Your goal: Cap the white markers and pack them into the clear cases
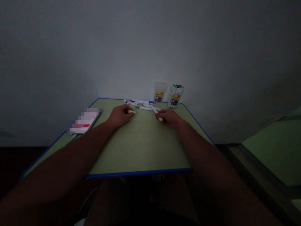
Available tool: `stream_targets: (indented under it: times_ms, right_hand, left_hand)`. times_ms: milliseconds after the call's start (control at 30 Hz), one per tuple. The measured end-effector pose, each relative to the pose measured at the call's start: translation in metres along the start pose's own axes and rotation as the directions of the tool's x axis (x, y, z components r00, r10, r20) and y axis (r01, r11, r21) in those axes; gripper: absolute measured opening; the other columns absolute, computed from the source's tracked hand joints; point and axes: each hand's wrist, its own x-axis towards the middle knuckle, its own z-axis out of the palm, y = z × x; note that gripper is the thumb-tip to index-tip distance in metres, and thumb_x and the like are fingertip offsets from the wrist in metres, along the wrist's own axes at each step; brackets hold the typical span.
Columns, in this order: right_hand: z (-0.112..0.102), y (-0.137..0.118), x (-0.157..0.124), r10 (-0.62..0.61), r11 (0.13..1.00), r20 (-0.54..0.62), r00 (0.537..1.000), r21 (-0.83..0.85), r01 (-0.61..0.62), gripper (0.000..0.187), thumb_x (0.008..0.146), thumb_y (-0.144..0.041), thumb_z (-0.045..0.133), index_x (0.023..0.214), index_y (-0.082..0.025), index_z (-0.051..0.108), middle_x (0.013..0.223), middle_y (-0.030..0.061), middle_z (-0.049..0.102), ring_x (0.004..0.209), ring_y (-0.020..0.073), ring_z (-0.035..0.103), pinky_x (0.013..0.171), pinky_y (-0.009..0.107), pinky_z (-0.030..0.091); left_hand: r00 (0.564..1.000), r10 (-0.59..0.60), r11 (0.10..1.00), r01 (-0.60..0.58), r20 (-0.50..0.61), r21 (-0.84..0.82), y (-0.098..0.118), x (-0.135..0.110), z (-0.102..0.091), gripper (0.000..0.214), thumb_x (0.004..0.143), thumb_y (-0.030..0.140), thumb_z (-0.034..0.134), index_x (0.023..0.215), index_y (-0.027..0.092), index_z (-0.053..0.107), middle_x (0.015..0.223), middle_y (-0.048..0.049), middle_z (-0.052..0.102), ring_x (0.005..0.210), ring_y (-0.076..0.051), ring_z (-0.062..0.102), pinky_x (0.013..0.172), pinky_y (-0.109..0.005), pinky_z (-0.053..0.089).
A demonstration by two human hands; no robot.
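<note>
My left hand [120,115] is closed, thumb and fingers pinching a short yellow-and-white marker cap [132,111]; part of it is hidden by the fingers. In my right hand [169,117] is a white marker [154,109], slanting away from me, with a yellow end towards me. Beyond both hands, several white markers [145,108] lie loosely across the table, some with blue, purple or pink parts. The hands are apart, both just above the table's far half.
A clear plastic case [160,88] with a yellow label stands near the wall. Right of it, a second case [175,96] holds several upright markers. A white, partly blurred flat box or book [88,118] lies on the left of the blue-edged table [138,150].
</note>
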Motion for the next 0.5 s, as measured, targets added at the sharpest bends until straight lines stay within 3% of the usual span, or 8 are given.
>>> stream_targets:
  times_ms: [500]
  right_hand:
    - [0.0000, 0.0051, 0.0027, -0.041, 0.999, -0.004, 0.999, -0.034, 0.041, 0.022, 0.084, -0.032, 0.072, 0.073, -0.016, 0.063, 0.063, -0.0012, 0.061, 0.046, 0.0069, 0.045, 0.039, 0.020, 0.033]
  left_hand:
    - [1.000, 0.011, 1.000, -0.011, 0.012, 0.016, -0.0028, 0.0019, 0.0021, 0.026, 0.075, 0.037, 0.068, 0.093, 0.018, 0.073, 0.080, -0.0041, 0.070, 0.070, -0.017, 0.059, 0.070, -0.031, 0.045]
